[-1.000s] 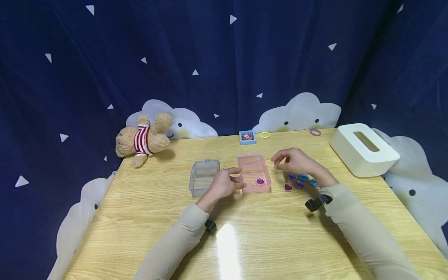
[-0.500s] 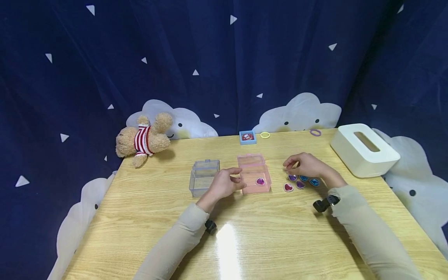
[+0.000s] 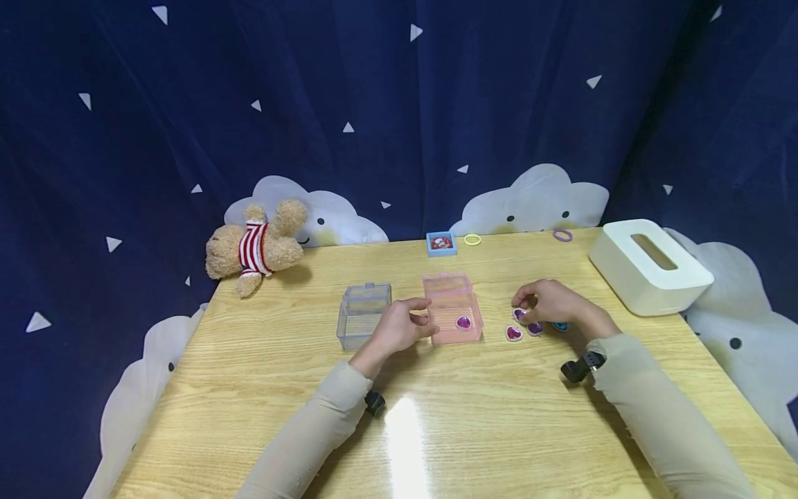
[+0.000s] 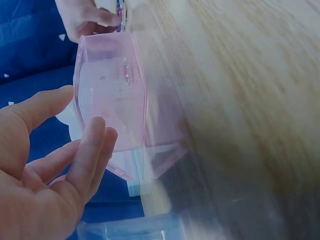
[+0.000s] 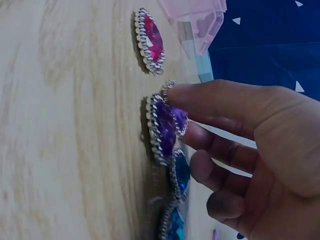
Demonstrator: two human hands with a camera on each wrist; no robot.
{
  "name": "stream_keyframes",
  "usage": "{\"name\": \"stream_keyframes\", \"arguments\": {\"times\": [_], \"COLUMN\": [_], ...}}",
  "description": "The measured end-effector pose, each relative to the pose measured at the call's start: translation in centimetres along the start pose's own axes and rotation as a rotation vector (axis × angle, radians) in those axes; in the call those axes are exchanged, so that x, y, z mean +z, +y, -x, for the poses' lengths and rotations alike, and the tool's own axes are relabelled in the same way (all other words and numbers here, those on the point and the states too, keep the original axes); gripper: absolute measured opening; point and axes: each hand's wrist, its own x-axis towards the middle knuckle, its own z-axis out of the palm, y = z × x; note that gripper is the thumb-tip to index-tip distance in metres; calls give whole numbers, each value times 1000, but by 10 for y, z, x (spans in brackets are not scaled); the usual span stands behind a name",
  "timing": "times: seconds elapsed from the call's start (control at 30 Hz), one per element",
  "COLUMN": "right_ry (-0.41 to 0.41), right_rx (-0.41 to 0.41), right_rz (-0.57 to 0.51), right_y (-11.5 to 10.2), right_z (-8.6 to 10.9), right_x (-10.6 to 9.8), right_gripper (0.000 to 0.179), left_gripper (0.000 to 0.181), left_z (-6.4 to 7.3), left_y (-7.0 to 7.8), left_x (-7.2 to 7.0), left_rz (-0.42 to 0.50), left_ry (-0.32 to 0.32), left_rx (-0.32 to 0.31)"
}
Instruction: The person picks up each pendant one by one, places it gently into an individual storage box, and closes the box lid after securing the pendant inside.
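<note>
My left hand (image 3: 399,327) is beside the open pink see-through box (image 3: 455,337), its fingers spread near the side wall and holding nothing. In the left wrist view, the fingertips come right up to that wall. A pink heart-shaped gem (image 3: 463,323) with a beaded silver edge lies inside the box. To the right, my right hand (image 3: 551,303) pinches a purple gem (image 5: 180,120) between thumb and fingers, low over the table. Close by lie another purple gem (image 5: 164,130), a red heart gem (image 3: 514,334) and blue gems (image 5: 182,172), partly covered by the hand.
An open grey-blue see-through box (image 3: 357,333) stands left of the pink one. Behind are a small blue picture frame (image 3: 441,252), a yellow ring (image 3: 472,240) and a purple ring (image 3: 562,235). A teddy bear (image 3: 283,254) lies back left; a white tissue box (image 3: 648,294) stands right.
My right hand has moved right and down, away from the pink box, to the purple gem, with thumb and fingers now around it. The left hand has stayed in place.
</note>
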Motion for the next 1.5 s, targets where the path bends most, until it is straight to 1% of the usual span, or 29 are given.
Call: {"name": "stream_keyframes", "arguments": {"times": [0.1,0.17,0.33,0.43,0.57,0.73,0.97,1.07,1.3,1.5], "right_ry": [25,33,19,17,20,39,71,88,126,146], "right_rx": [14,18,34,35,30,22,40,22,-45,-97], "right_rz": [16,24,48,82,100,114,108,80,-23,-27], "right_y": [1,0,-1,-2,0,0,0,-3,-15,-32], "right_z": [-3,-4,-3,-3,-2,-2,-3,-3,-4,-6], "right_x": [2,2,0,-1,-1,1,-1,-2,-7,-11], "right_gripper": [22,24,30,27,25,24,23,25,25,22], "left_gripper": [58,58,58,58,58,58,58,57,57,57], "left_z": [0,-1,-1,0,0,0,1,1,1,1], "left_y": [0,-1,-1,0,0,1,2,3,3,4], "left_x": [1,1,1,1,0,0,0,-1,-1,-1], "left_rz": [-4,-4,0,3,2,-4,-6,-2,1,0], "left_ry": [4,6,7,6,1,0,-5,-6,-9,-8], "left_rx": [0,1,7,5,1,-3,-2,-1,-5,-4]}}
